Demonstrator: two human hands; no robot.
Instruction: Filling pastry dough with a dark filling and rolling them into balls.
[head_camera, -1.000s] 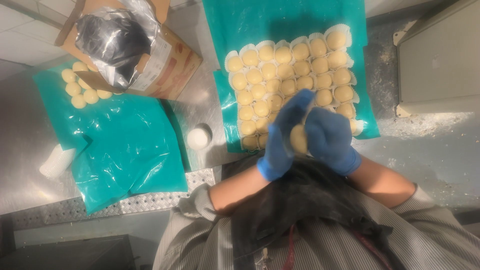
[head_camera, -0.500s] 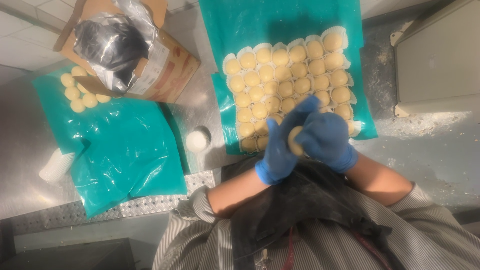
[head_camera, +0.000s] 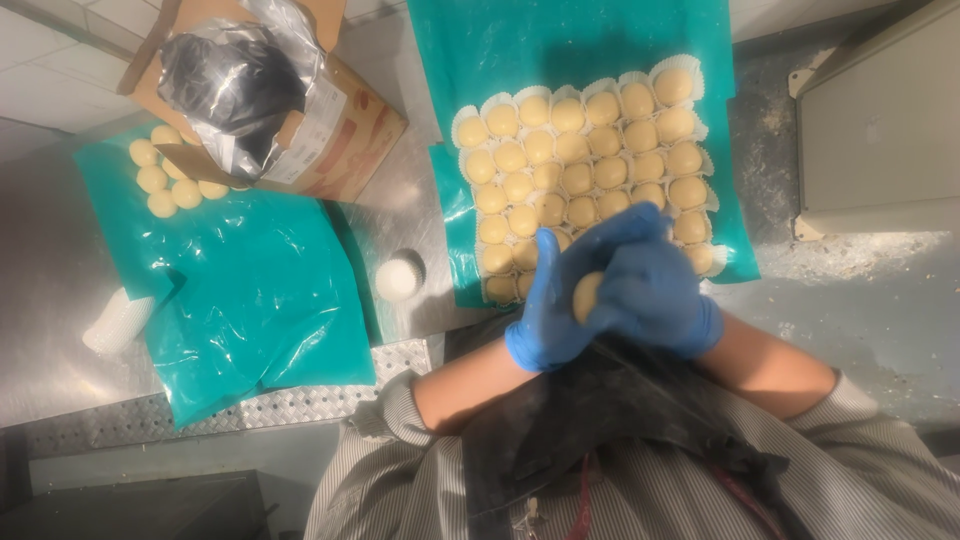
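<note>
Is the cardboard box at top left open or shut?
Open: the cardboard box has its flaps spread, with a crumpled plastic liner exposed.

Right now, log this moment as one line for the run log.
left hand: cupping dough ball | right hand: pressed over dough ball | behind: rows of balls in paper cups on teal sheet | left: cardboard box

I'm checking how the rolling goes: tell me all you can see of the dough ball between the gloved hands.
The dough ball is pale yellow, smooth and matte, and looks rounded; only a small part shows. It is pressed between the blue-gloved left hand and right hand, above the near edge of the teal sheet, touching only the gloves.
</note>
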